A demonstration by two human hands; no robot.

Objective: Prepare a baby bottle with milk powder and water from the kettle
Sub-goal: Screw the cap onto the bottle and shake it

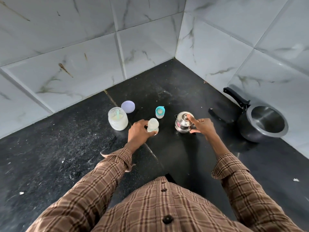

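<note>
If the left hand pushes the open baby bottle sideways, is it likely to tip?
Probably yes: the baby bottle looks tall, narrow and light. With no cap on, it could spill. The left hand around it should steady it.

Home kitchen corner — dark stone countertop [50,156] meeting marble-look wall tiles [83,47], a black pressure cooker pot [264,126] standing open by the wall.
</note>
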